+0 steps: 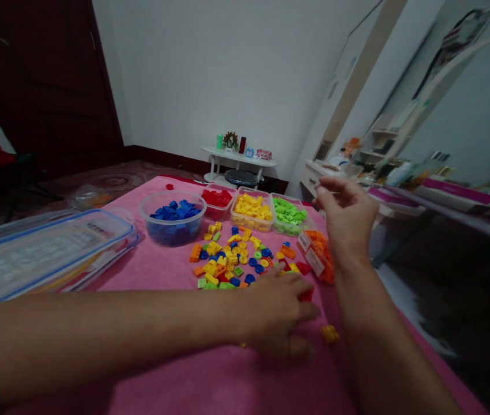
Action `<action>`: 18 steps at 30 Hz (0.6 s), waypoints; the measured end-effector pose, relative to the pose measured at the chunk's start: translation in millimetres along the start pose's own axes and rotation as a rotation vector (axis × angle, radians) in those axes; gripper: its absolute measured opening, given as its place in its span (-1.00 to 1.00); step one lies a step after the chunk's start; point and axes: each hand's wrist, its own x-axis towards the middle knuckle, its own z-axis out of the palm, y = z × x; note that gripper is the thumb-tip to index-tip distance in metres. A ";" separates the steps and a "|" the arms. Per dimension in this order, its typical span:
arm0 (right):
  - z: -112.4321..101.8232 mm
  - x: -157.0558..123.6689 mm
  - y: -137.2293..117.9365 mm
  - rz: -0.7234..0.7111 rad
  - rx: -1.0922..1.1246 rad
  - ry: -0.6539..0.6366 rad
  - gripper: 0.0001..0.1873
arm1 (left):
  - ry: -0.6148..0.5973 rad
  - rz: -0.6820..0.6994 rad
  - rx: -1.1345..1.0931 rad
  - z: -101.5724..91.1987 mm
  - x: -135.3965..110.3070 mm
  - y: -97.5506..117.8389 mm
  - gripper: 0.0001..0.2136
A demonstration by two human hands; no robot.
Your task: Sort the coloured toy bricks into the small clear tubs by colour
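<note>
My left hand (282,308) reaches across the pink-covered table, fingers spread, over the near right side of a loose pile of toy building bricks (227,256). A red brick (305,295) shows beside its fingers. The pile mixes yellow, blue, orange, green and red pieces, some of them round. Raised at the right, my right hand (349,216) has its thumb and fingers curled close together near the tub of green bricks (289,212); whatever they hold, if anything, cannot be made out. Below it lies a clump of orange bricks with a pale label (316,253).
Behind the pile stand a round tub of blue bricks (173,222), a red-brick tub (217,202) and a yellow-brick tub (251,210). Clear blue-rimmed lids (55,248) lie at the left. One yellow brick (329,334) sits near the right edge. A cluttered dresser (400,199) stands beyond.
</note>
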 end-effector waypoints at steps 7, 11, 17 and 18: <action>-13.2 5.1 -16.0 -0.126 0.021 0.046 -0.84 | 0.007 -0.068 0.181 48.2 39.3 20.7 -0.62; -17.9 6.7 -18.2 -0.132 0.022 0.039 -0.85 | -0.052 -0.265 0.221 55.9 63.1 -4.3 -0.58; -18.4 5.4 -22.4 -0.105 -0.020 0.001 -0.83 | -0.143 -0.601 0.246 39.7 59.3 -36.2 -0.61; -18.4 5.5 -23.0 -0.103 -0.025 -0.003 -0.83 | -0.146 -0.644 0.254 32.2 54.2 -41.5 -0.64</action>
